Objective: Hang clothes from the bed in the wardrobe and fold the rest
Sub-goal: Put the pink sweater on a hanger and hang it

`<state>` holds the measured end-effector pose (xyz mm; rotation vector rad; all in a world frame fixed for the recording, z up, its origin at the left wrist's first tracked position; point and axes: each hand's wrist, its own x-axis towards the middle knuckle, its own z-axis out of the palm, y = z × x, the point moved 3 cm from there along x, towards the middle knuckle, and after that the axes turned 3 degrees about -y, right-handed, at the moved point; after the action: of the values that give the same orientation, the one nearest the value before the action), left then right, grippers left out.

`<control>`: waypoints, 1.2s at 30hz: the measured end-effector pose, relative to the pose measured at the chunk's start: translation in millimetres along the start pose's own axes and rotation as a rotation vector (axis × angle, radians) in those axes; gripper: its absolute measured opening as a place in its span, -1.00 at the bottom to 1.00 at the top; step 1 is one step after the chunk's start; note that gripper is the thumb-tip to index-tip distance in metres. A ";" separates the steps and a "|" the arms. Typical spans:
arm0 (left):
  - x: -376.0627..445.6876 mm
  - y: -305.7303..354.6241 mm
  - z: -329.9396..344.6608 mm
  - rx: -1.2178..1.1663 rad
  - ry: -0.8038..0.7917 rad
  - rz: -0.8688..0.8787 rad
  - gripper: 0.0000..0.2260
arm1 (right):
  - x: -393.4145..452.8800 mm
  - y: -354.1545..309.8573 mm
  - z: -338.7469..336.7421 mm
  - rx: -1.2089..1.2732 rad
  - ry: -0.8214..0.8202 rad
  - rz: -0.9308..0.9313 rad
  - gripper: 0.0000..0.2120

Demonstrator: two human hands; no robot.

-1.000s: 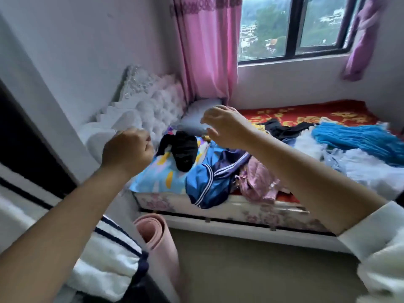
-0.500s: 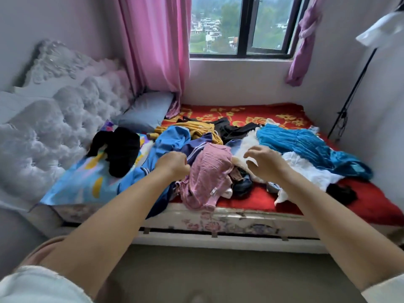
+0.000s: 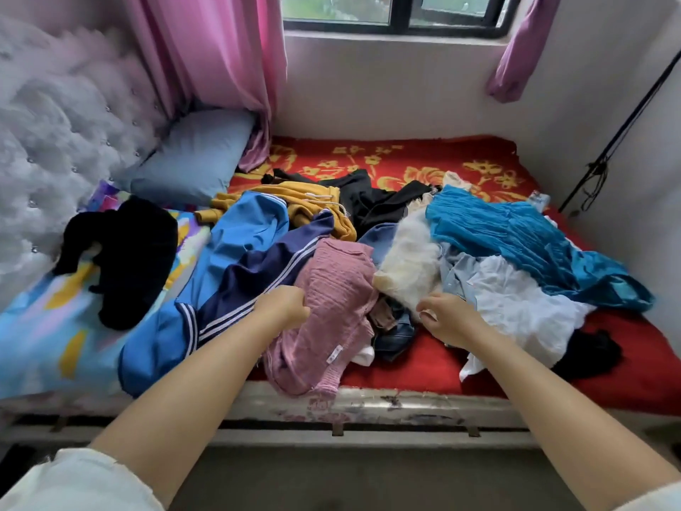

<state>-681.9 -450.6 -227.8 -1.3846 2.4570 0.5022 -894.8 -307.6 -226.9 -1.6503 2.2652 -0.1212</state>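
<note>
A heap of clothes lies on the bed with its red flowered blanket (image 3: 398,160). My left hand (image 3: 283,307) grips the left edge of a pink ribbed garment (image 3: 331,333) that hangs over the bed's front edge. My right hand (image 3: 446,317) has its fingers curled at the lower edge of a fluffy cream garment (image 3: 409,260); whether it holds cloth is unclear. Around them lie a blue and navy striped jacket (image 3: 239,252), a yellow hoodie (image 3: 306,204), a teal skirt (image 3: 516,237), a white garment (image 3: 523,307) and a denim piece (image 3: 396,335).
A black garment (image 3: 125,252) lies apart on the colourful sheet at the left, below the tufted headboard (image 3: 55,123). A grey pillow (image 3: 191,156) and pink curtain (image 3: 221,49) sit at the back. The worn bed frame edge (image 3: 405,403) faces me. Black cables (image 3: 604,153) hang on the right wall.
The view swung from the wardrobe side to the bed and closer. Both hands dropped to the heap; my left hand took hold of the pink garment, my right reached the fluffy one.
</note>
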 end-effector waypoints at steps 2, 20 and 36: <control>28.8 3.4 11.4 -0.008 -0.052 -0.019 -0.74 | 28.8 18.7 15.2 0.033 -0.081 0.010 -0.78; 149.9 -26.5 158.1 -0.224 -0.275 -0.337 -0.63 | 199.0 64.5 179.0 0.146 -0.562 0.030 -0.87; 192.3 -70.8 278.4 -0.253 -0.133 -0.510 -0.76 | 243.6 63.0 286.3 0.464 -0.262 0.284 -0.74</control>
<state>-698.8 -513.0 -567.4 -1.9241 1.8797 0.7629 -927.7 -479.5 -565.5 -1.0356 2.0478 -0.3149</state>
